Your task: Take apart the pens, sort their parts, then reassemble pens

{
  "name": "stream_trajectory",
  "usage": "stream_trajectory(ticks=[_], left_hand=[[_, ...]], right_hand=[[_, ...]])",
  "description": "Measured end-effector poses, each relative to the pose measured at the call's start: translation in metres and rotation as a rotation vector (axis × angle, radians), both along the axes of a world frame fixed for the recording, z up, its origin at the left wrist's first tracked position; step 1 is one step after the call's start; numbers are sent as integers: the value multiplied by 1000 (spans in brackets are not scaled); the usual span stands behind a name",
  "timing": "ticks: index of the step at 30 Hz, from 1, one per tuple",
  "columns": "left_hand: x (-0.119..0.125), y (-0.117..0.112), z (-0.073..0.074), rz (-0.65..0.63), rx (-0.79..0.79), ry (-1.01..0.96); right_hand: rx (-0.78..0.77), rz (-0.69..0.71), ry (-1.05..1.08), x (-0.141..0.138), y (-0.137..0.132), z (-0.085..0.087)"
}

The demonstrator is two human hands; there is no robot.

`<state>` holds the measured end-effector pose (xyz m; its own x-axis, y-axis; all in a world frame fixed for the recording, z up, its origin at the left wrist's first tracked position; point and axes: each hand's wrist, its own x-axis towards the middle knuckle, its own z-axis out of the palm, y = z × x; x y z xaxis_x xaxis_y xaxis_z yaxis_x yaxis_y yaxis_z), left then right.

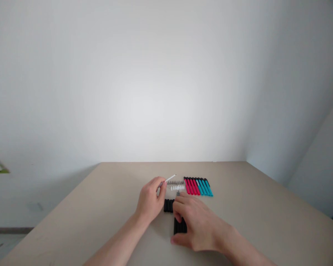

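My left hand (151, 197) is closed in a pinch round a thin white pen refill (171, 178), whose tip points up and to the right. My right hand (195, 221) hovers over or touches a group of long black tubes (180, 229), thumb apart from the curled fingers. Nothing shows between them. Short black grips (168, 205) lie side by side just left of those fingers, partly covered. Beyond the hands are a row of small springs (177, 182) and a row of small white plastic pieces (177, 188). Small grey parts (178, 193) show at the right fingertips.
Several pink pen barrels (192, 186) and teal pen barrels (205, 187), with black ends, lie in a row behind my right hand. Everything rests on a beige table (122, 192) whose far edge meets a white wall (166, 92).
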<state>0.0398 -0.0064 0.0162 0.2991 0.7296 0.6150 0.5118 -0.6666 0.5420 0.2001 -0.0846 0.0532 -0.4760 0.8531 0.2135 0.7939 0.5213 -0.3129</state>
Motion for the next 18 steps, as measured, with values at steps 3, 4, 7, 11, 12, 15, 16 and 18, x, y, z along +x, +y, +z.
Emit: stream_trajectory(ticks=[3, 4, 7, 11, 12, 15, 16, 18], left_hand=[[0, 0, 1, -1, 0, 8], [0, -1, 2, 1, 4, 11], [0, -2, 4, 6, 15, 16], [0, -2, 4, 3, 6, 11], [0, -1, 3, 0, -1, 6], [0, 0, 2, -9, -18, -23], [0, 0, 2, -13, -22, -32], [0, -2, 2, -29, -26, -48]], right_hand=[[-16, -3, -6, -1, 1, -3], [-20, 4, -8, -2, 1, -4], [-19, 29, -10, -3, 1, -6], [-8, 52, 45, -3, 3, -6], [3, 48, 85, -2, 4, -6], [77, 1, 258, 4, 10, -6], [115, -16, 322, 6, 13, -7], [189, -37, 427, 9, 16, -8]])
